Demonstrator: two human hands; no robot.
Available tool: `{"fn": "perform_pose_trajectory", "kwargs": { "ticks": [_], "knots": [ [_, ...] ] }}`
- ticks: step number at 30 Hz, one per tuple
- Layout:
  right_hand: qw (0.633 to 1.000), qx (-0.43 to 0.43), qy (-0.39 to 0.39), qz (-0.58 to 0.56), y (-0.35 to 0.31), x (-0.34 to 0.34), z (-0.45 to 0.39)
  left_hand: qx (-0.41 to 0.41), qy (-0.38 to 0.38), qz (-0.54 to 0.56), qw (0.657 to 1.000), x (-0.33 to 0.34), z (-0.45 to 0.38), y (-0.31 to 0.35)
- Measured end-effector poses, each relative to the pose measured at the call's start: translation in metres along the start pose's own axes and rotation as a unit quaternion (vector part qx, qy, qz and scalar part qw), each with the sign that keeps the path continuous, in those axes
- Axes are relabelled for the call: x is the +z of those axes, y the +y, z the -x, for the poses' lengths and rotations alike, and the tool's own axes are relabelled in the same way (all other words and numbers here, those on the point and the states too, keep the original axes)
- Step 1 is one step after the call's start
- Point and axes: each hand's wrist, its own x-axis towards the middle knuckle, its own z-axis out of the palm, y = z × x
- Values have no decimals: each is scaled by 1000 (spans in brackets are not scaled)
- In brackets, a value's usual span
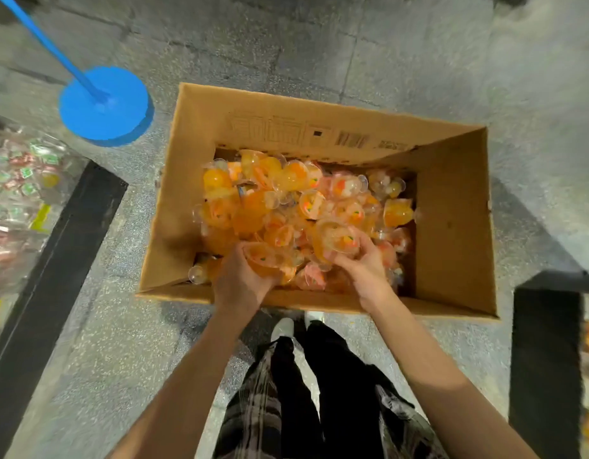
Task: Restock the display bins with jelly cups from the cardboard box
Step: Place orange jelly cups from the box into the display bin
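Both hands are down inside the cardboard box (452, 207), which sits open-topped on the concrete floor (418, 61) directly at 12 o'clock from the person's feet; jelly cups (286, 200) lie heaped loose over the box's left and middle, orange and pink-lidded, no common axis, tumbled every way; the right end of the box floor is bare. Left hand (243, 276) has its fingers curled round a small clutch of cups at the near edge of the heap; right hand (359, 263) likewise curls under and round a cup or two just at 2 o'clock from the left; the two hands sit close, nearly side by side, cups between them. Judgement: gathering step, a two-handed scoop; restock far from done, box well filled. One display bin (18, 193) shows at 9 o'clock, already holding wrapped sweets, nearer the left hand; another dark-framed bin (548, 342) at 3 o'clock, contents mostly cut off. Lift must clear the near box wall; loose cups could spill from an overfull grasp. Blue masked disc (106, 106) at 11 o'clock.
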Motion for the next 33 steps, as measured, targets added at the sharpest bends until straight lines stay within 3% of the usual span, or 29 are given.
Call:
{"fn": "perform_pose_trajectory", "kwargs": {
  "ticks": [5, 11, 14, 18, 25, 29, 33],
  "knots": [
    [989, -108, 83, 51, -17, -35, 61, 63, -27, 188, 980, 13, 27, 70],
    [957, -154, 241, -38, -25, -105, 142, 105, -118, 312, 937, 58, 100, 147],
    [933, -164, 311, -69, -13, -146, 183, 168, -222, 321, 905, 94, 142, 178],
    [896, -177, 390, -114, 7, -211, 241, 185, -307, 318, 878, 147, 212, 215],
    [791, -187, 549, -192, 78, -330, 370, 216, -519, 293, 773, 234, 391, 235],
    [724, -164, 640, -198, 138, -396, 448, 229, -592, 239, 735, 288, 493, 228],
    [663, -153, 707, -194, 194, -447, 513, 277, -598, 189, 728, 336, 576, 224]
  ]
}}
